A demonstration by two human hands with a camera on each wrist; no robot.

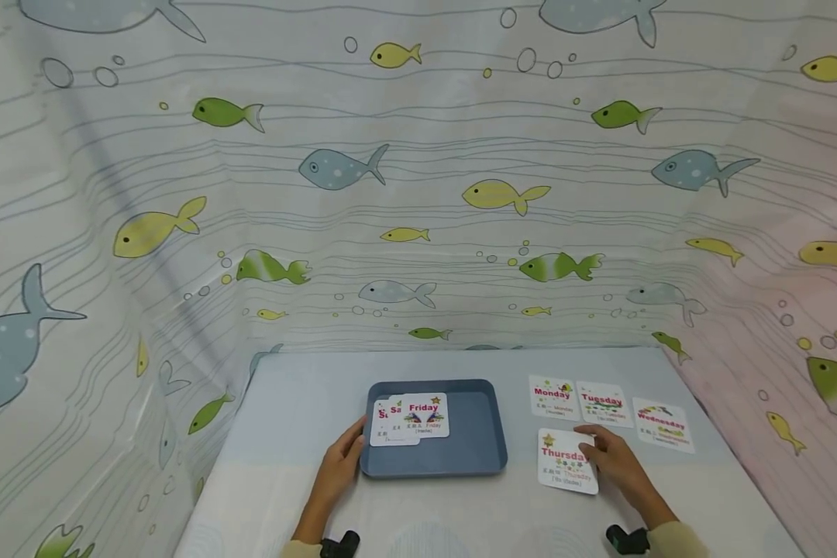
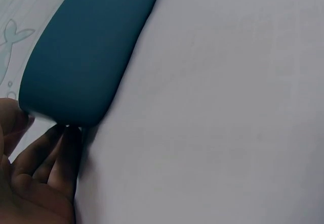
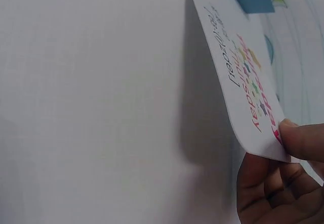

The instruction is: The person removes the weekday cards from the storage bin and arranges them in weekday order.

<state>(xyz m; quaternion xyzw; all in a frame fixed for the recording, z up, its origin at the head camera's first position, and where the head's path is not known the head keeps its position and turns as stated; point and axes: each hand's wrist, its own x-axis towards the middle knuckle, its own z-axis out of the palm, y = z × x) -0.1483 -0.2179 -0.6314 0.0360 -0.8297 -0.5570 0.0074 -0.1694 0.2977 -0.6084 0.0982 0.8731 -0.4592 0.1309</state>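
Note:
Between its thumb and fingers my right hand (image 1: 619,463) pinches the right edge of a white Thursday card (image 1: 561,469). In the right wrist view the card (image 3: 238,67) is tilted, with a shadow on the table beneath it. My left hand (image 1: 339,469) holds the left end of a blue-grey tray (image 1: 460,453); fingertips meet its rim in the left wrist view. Inside the tray lie a Friday card (image 1: 425,422) and two overlapped cards, whose names are partly covered. Beyond the right hand are a Monday card (image 1: 552,403), a Tuesday card (image 1: 605,415) and a Wednesday card (image 1: 663,430).
A pale cloth covers the table (image 1: 286,411). Fish-patterned curtains (image 1: 418,155) hang behind and on both sides. A black wrist device (image 1: 340,544) sits on the left wrist and another (image 1: 628,540) on the right.

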